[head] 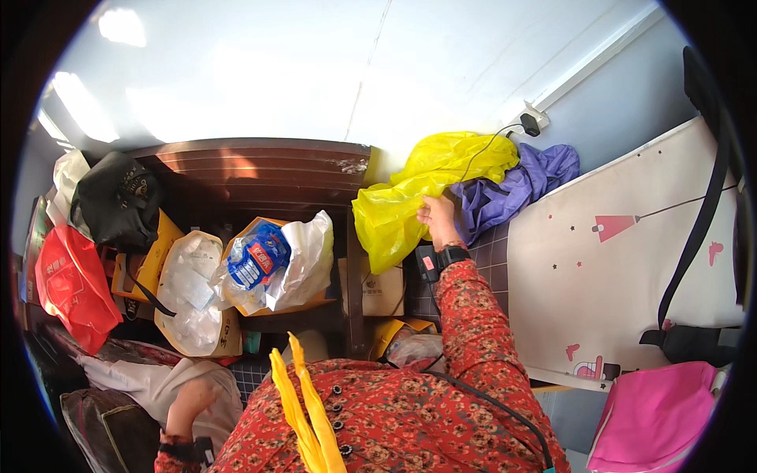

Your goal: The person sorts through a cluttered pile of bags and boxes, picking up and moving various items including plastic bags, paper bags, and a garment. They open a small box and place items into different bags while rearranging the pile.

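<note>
My right hand (438, 216) touches the near edge of a yellow plastic sheet or garment (395, 214); its fingers are partly curled, and whether they pinch it is unclear. A thin black cable hangs over the yellow plastic. Crumpled purple fabric (510, 192) lies right behind and beside it. My left hand (198, 397) is low at the left, over a pale cloth (150, 384); its fingers are blurred, and I cannot tell if they grip it. Two yellow strips (307, 408) hang down in front of my red flowered clothing.
A paper bag of clear plastic (189, 295), a yellow box with a blue-labelled plastic package (260, 254), a red bag (75, 284) and a black bag (115, 198) stand left. A dark wooden slatted panel (260, 159) is ahead. A pale printed board (591, 254) and pink fabric (656, 414) lie right.
</note>
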Tool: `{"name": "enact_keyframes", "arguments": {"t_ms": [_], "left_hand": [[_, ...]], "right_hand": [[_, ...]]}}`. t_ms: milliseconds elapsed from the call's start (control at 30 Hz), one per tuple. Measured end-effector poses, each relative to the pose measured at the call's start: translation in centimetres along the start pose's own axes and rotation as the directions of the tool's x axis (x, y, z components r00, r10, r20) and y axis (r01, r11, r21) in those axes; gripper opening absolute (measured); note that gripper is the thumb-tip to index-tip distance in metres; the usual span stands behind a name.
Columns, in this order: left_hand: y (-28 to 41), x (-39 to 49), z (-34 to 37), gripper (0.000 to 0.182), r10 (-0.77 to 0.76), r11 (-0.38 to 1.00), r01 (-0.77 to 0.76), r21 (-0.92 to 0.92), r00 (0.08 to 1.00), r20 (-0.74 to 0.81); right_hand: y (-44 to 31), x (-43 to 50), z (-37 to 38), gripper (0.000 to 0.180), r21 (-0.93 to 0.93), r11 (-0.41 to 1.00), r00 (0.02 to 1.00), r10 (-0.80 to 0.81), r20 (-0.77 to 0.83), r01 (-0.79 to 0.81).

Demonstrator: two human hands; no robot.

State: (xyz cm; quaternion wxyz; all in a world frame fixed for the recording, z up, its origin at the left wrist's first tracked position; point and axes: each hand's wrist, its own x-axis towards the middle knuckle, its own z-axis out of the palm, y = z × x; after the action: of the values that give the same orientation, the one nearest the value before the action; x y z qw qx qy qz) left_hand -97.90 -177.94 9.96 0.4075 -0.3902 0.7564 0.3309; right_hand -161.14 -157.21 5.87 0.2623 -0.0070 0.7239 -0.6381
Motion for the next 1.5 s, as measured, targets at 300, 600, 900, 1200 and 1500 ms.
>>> {"name": "enact_keyframes", "arguments": {"t_ms": [300,600,900,1200,1500], "left_hand": [[14.4,5.3,-11.3,0.025,0.573,0.798,-0.585,0.145,0.662,-0.483],[31.9,9.3,-12.0,0.085,0.864,0.401,-0.893,0.204,0.295,-0.408],[38.8,15.3,-6.7,0.032,0.613,0.201,-0.652,-0.731,0.665,-0.425],[29.4,13.5,-14.2,0.034,0.439,-0.649,-0.300,-0.699,0.603,-0.666],[25.8,8.5,-17.2,0.037,0.388,-0.733,-0.421,-0.534,0.386,-0.837]], "right_hand": [[-3.1,-6.0,-0.5,0.021,-0.347,0.907,0.962,-0.177,0.206,0.241],[-7.6,-13.2,0.2,0.021,-0.561,0.713,0.898,-0.243,0.367,0.422],[-6.3,-18.4,3.4,0.024,-0.509,0.519,0.710,-0.327,0.624,0.687],[-1.6,-16.1,-7.4,0.027,-0.384,0.886,0.931,-0.126,0.343,0.261],[0.3,-12.6,-11.2,0.025,-0.251,0.944,0.961,-0.249,-0.121,0.213]]}}
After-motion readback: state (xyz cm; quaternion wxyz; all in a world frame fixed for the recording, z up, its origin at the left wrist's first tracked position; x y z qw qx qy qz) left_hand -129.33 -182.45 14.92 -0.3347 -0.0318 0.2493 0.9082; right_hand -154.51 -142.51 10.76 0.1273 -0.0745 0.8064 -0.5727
